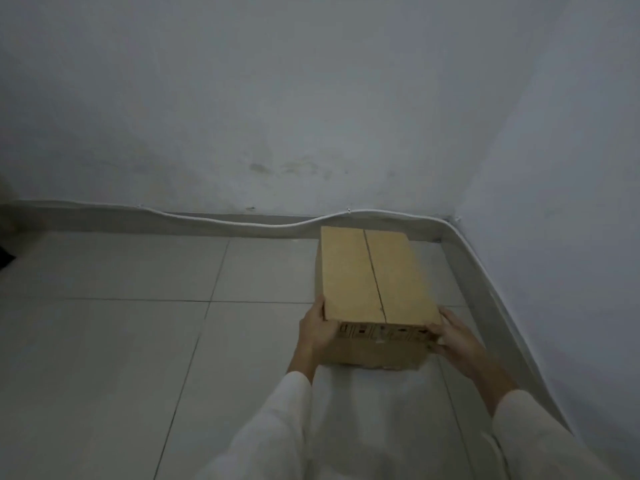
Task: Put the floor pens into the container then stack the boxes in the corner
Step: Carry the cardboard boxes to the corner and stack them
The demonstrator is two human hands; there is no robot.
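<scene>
A brown cardboard box [374, 278] with closed top flaps and dark print on its near side lies lengthwise near the room's right corner. My left hand [317, 329] grips its near left edge and my right hand [455, 336] grips its near right edge. Both arms wear white sleeves. I cannot tell whether the box rests on the floor or is held just above it. No pens and no container are in view.
Pale grey floor tiles [138, 341] stretch to the left. A white cable [242, 222] runs along the skirting of the back wall and bends down the right wall [571, 202]. A dark object [5, 256] shows at the far left edge.
</scene>
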